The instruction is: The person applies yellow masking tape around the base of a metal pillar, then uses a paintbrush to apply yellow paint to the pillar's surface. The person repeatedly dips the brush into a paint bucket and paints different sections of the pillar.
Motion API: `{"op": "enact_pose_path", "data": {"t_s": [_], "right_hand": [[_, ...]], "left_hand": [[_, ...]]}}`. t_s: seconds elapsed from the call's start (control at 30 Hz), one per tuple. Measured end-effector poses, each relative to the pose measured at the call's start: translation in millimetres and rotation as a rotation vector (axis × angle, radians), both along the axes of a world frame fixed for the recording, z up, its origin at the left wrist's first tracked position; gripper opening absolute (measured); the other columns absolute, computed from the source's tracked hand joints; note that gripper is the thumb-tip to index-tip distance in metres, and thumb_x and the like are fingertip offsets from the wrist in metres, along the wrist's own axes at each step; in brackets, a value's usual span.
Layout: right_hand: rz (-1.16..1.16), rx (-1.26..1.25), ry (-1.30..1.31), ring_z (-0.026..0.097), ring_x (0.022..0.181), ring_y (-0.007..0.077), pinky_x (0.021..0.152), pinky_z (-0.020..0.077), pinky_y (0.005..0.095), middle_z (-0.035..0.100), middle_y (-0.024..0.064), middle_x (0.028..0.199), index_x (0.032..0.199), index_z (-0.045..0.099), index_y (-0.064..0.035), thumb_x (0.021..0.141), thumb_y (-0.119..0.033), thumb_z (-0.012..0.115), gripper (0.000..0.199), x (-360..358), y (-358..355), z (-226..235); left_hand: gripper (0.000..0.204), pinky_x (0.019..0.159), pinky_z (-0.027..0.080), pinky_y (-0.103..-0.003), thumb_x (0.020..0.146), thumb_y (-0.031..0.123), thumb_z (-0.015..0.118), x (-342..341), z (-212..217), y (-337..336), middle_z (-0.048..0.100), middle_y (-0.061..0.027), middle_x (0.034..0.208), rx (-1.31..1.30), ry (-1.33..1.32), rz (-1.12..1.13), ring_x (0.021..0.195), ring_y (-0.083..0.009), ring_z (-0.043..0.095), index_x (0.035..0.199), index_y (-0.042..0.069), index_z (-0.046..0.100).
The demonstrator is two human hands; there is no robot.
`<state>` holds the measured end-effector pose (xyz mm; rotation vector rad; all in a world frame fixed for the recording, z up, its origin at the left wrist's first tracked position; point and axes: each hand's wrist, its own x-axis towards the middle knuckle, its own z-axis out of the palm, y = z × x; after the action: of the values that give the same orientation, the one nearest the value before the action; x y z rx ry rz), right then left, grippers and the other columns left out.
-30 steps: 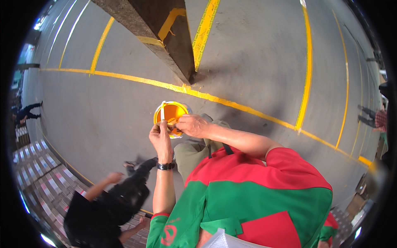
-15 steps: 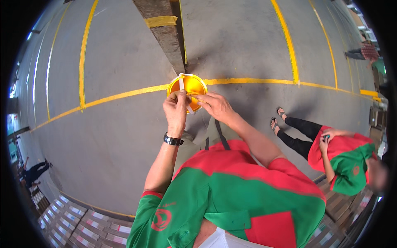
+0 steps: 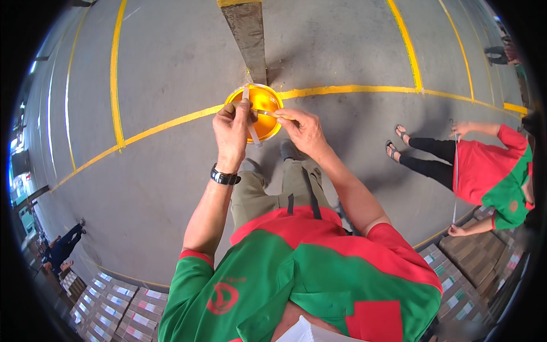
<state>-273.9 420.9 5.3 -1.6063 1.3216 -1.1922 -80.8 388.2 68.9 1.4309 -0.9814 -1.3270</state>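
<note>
Overhead, the head view shows both hands raised in front of the body over a grey concrete floor (image 3: 171,188), matt, scuffed and marked with painted yellow lines (image 3: 117,85). The left hand (image 3: 232,132) is closed, fingers pinched on a thin pale strip (image 3: 250,126), flat and narrow, which runs from above the knuckles down past the palm. A black wristwatch (image 3: 224,176) sits on that wrist. The right hand (image 3: 305,130) is also closed, thumb and forefinger pinching a slender stick-like piece (image 3: 268,113) that crosses the orange disc (image 3: 263,112). That disc is round, glossy and translucent orange with a yellow rim; it sits between and just beyond the two hands, touching both sets of fingertips. Its lower edge is covered by the fingers, so whether it is a roll, a lid or a dish cannot be told. A rough grey column (image 3: 248,40) rises beyond it, cut off at the top edge.

At right, another person in a red and green shirt (image 3: 490,171) stands holding a thin cord; the figure is bent by the lens rim. Stacked cartons (image 3: 114,302) fill the lower corners, partly cropped.
</note>
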Motion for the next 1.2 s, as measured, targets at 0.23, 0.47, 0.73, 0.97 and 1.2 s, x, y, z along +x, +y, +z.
{"op": "enact_pose_path", "data": {"t_s": [0.23,0.47,0.73,0.97,1.2], "right_hand": [[-0.282,0.2,-0.157,0.063,0.073,0.0069,0.066,0.0508,0.0219,0.071,0.0024,0.084,0.118,0.069,-0.0019,0.102,-0.013,0.067,0.019,48,7,8],[-0.461,0.264,-0.512,0.06,0.066,0.0056,0.059,0.0491,0.0205,0.073,0.0053,0.084,0.116,0.069,-0.0029,0.1,-0.004,0.062,0.018,102,27,13],[-0.484,0.152,-0.567,0.061,0.069,0.0074,0.063,0.051,0.0224,0.074,0.0087,0.086,0.118,0.068,0.0017,0.101,-0.005,0.063,0.019,133,37,22],[-0.455,0.12,-0.403,0.064,0.072,0.0089,0.065,0.0528,0.0229,0.073,0.0095,0.085,0.117,0.069,0.003,0.102,-0.003,0.061,0.018,131,35,37],[-0.426,-0.045,-0.514,0.066,0.074,0.0114,0.068,0.0545,0.0254,0.073,0.0108,0.088,0.12,0.066,0.0047,0.104,-0.006,0.059,0.02,116,28,55]], "left_hand": [[0.027,0.069,0.048,-0.025,0.103,0.021,0.063,44,15,-13,0.07,-0.0045,0.079,0.003,0.059,-0.129,0.072,-0.0097,0.061,0.094,-0.003,0.072],[0.029,0.061,0.045,-0.022,0.104,0.023,0.063,81,27,-35,0.069,-0.0011,0.077,-0.022,-0.001,-0.254,0.066,-0.0054,0.057,0.091,-0.002,0.072],[0.031,0.059,0.044,-0.023,0.104,0.023,0.06,106,29,-42,0.068,-0.0008,0.073,-0.091,-0.015,-0.289,0.064,-0.0059,0.056,0.087,0.0,0.072],[0.029,0.071,0.049,-0.026,0.105,0.023,0.059,126,43,-50,0.07,-0.004,0.077,-0.073,0.021,-0.284,0.07,-0.0097,0.06,0.094,-0.002,0.07],[0.029,0.068,0.049,-0.025,0.104,0.022,0.06,115,72,-45,0.069,-0.0049,0.076,-0.146,-0.012,-0.242,0.069,-0.0102,0.061,0.094,-0.003,0.071]]}}
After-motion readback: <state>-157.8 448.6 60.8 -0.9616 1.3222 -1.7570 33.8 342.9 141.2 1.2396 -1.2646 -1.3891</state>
